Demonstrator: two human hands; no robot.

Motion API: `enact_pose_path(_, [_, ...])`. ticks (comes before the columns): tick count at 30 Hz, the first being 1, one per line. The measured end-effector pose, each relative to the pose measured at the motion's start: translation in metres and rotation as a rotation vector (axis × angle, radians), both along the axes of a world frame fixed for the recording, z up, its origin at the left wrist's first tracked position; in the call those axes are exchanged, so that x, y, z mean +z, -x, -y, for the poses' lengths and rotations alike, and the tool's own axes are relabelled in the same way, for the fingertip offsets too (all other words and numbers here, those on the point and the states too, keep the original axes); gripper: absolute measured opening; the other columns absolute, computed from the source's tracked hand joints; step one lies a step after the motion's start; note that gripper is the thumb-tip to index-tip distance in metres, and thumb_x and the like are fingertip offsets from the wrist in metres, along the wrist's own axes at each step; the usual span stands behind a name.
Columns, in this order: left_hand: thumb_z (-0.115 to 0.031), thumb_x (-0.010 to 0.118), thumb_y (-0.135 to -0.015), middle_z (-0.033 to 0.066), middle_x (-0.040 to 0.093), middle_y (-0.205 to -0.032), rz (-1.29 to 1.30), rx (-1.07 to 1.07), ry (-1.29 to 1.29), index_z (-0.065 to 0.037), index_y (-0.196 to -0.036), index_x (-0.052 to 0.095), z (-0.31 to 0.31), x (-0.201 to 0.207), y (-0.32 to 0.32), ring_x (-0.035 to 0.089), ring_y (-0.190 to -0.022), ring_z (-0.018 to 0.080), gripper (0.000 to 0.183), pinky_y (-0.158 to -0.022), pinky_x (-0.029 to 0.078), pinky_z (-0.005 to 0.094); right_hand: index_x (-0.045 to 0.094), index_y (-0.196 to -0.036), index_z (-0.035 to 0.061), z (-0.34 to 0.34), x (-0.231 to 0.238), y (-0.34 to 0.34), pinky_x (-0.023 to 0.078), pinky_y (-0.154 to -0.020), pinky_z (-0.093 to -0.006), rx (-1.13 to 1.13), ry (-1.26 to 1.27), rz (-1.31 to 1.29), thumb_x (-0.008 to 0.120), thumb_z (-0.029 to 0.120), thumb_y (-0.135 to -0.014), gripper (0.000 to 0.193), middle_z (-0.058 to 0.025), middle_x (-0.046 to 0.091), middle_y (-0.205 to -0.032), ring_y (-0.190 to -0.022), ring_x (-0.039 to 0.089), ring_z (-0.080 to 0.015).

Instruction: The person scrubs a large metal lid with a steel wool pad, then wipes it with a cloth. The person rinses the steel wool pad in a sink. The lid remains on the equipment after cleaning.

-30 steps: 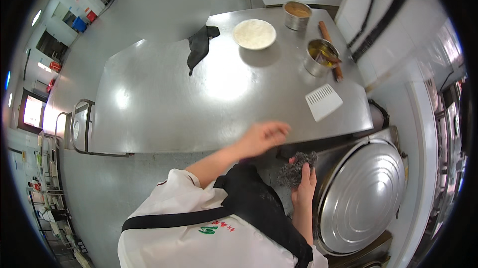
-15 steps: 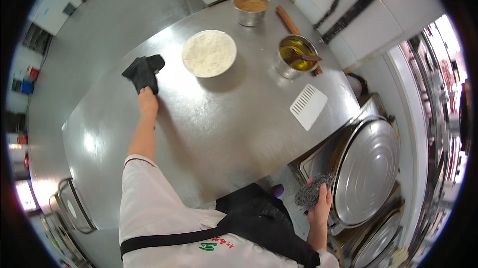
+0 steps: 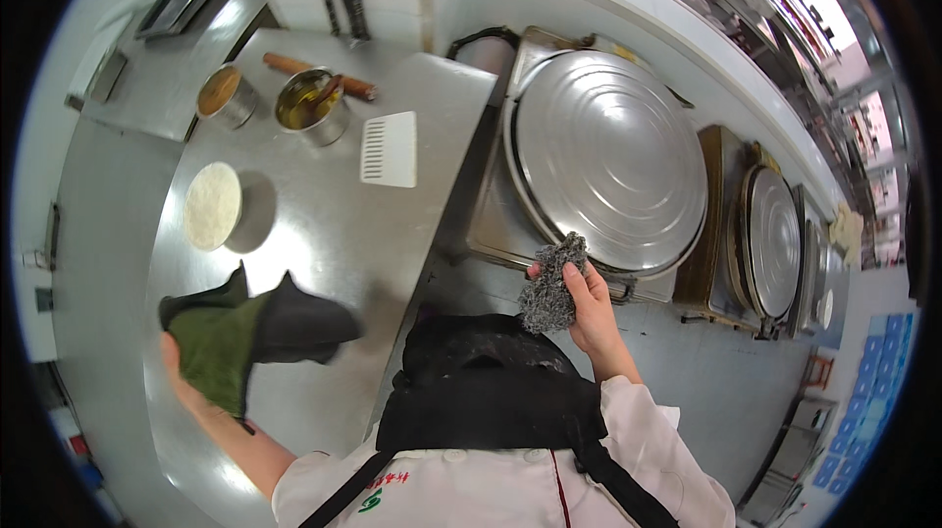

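My left hand point(image 3: 173, 363) grips a black and dark green cloth point(image 3: 245, 327), lifted over the left part of the steel table point(image 3: 324, 224); the cloth hides most of its fingers. In my right hand point(image 3: 590, 310) is a grey steel wool scourer point(image 3: 549, 292), held in front of my body by the near rim of a large round metal lid point(image 3: 613, 155). Beyond the cloth stands a white bowl of pale flour point(image 3: 213, 206).
On the table's far part are a metal pot of brown powder point(image 3: 221, 94), a metal pot of yellow oil point(image 3: 319, 121) with a wooden-handled tool, a rolling pin point(image 3: 287, 64) and a white slotted scraper point(image 3: 391, 149). Another round lid point(image 3: 770, 243) lies farther right.
My view has swung right toward the round lids. The cloth has come up off the table in my left hand and spread out. My right hand still holds the scourer.
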State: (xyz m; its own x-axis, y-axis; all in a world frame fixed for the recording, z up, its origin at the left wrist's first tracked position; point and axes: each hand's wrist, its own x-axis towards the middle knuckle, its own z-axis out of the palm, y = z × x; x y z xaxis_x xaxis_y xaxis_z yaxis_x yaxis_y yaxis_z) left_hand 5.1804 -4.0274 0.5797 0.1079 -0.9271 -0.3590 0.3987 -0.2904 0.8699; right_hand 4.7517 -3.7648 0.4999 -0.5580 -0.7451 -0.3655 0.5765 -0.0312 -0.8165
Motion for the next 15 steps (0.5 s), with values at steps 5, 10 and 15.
enact_pose_path(5, [-0.046, 0.061, -0.107, 0.0139, 0.074, -0.122, -0.098, -0.203, 0.005, -0.001, -0.128, 0.067, -0.061, 0.04, 0.183, 0.073, -0.106, 0.0294, 0.051, -0.094, 0.061, 0.0416, 0.06, -0.134, 0.0001, -0.102, 0.018, 0.05, 0.062, -0.089, -0.0372, -0.174, 0.085, -0.071, 0.052, 0.019, -0.114, 0.029, -0.0166, 0.074, -0.121, -0.104, 0.073, -0.0212])
enact_pose_path(10, [-0.04, 0.061, -0.109, 0.0114, 0.073, -0.12, -0.355, -0.73, 0.311, 0.002, -0.13, 0.065, -0.098, 0.083, 0.339, 0.073, -0.104, 0.0249, 0.047, -0.092, 0.06, 0.0379, 0.061, -0.133, 0.0005, -0.224, 0.02, 0.093, 0.061, -0.092, -0.0406, -0.46, 0.003, -0.218, 0.055, 0.029, -0.113, 0.036, -0.0155, 0.075, -0.12, -0.108, 0.073, -0.0241])
enact_pose_path(15, [-0.035, 0.062, -0.11, 0.005, 0.07, -0.12, 0.209, -1.395, 0.778, -0.001, -0.138, 0.063, -0.184, 0.048, 0.493, 0.069, -0.108, 0.0173, 0.044, -0.093, 0.057, 0.0329, 0.062, -0.133, 0.0008, -0.312, 0.01, 0.109, 0.061, -0.089, -0.0396, -0.708, -0.038, -0.21, 0.054, 0.03, -0.113, 0.036, -0.0149, 0.075, -0.119, -0.106, 0.073, -0.0232])
